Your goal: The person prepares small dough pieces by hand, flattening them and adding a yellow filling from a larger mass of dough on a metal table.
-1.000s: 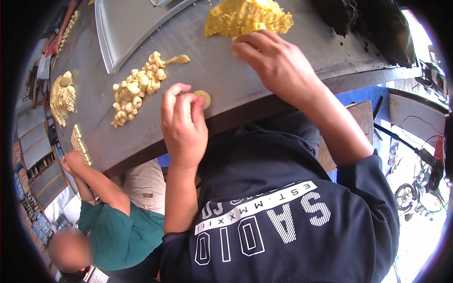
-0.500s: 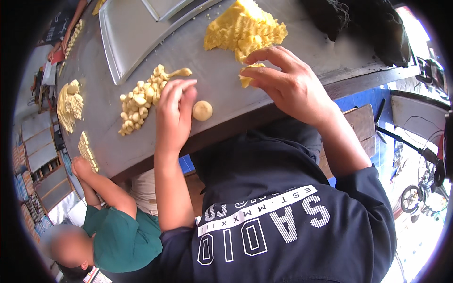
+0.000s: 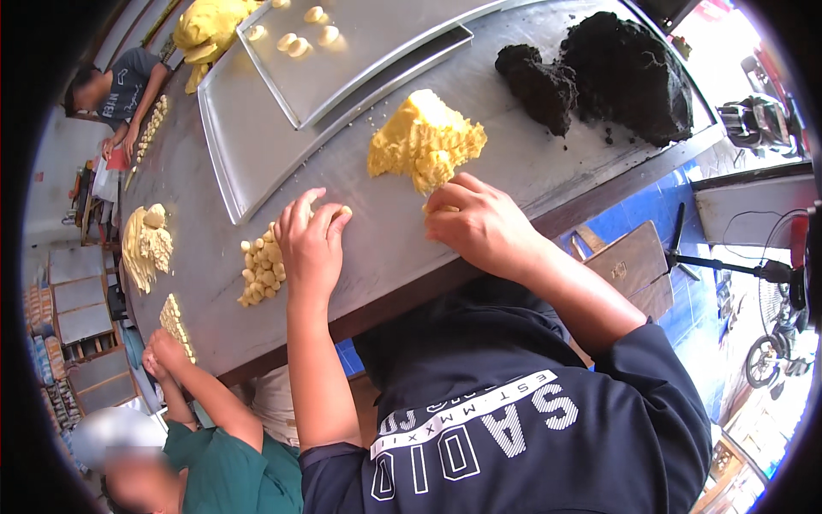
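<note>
My left hand (image 3: 310,244) is palm down beside a pile of small pale dough pieces (image 3: 259,272), its fingers curved and apart. The pale end of a dough piece (image 3: 345,211) shows at the tip of its thumb; the space under the palm is hidden. My right hand (image 3: 473,218) is closed just at the near side of a rough mound of yellow dough (image 3: 421,141). A bit of yellow dough peeks out at its fingertips, mostly covered by the hand.
Metal trays (image 3: 224,158) lie across the far left, one with pale dough balls. A black crumbly mass (image 3: 629,81) sits at the right end of the metal table (image 3: 548,167). Another dough heap (image 3: 147,244) is leftward. Two co-workers, one in a green shirt (image 3: 227,467), are at the left.
The view has shifted, bringing more of the trays and black mass in. My right fingers have closed up around the yellow bit. The pale ball beside my left hand no longer shows.
</note>
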{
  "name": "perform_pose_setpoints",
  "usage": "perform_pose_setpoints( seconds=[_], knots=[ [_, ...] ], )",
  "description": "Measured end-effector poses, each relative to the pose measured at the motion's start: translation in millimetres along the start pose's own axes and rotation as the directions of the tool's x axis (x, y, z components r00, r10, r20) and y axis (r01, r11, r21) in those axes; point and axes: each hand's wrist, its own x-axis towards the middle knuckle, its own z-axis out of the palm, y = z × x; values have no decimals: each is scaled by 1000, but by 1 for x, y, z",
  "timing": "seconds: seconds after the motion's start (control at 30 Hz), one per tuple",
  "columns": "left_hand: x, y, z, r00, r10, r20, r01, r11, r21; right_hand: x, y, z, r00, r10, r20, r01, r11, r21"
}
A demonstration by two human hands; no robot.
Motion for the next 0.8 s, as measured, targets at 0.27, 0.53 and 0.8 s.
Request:
perform_pose_setpoints(
  seconds=[0.27, 0.53, 0.8],
  knots=[
    [-73, 36, -8, 979, -205, -16, 168, 842, -513, -13, -8, -2, 980, 170, -103, -176, 983, -49],
    [-78, 35, 2, 982, -188, -16, 172, 926, -335, 12, -6, 18, 997, -1, -77, -24, 950, -312],
    [-56, 30, 5, 982, -170, -86, 144, 958, -248, -1, -5, 2, 984, 113, -140, -123, 990, -66]
  ],
)
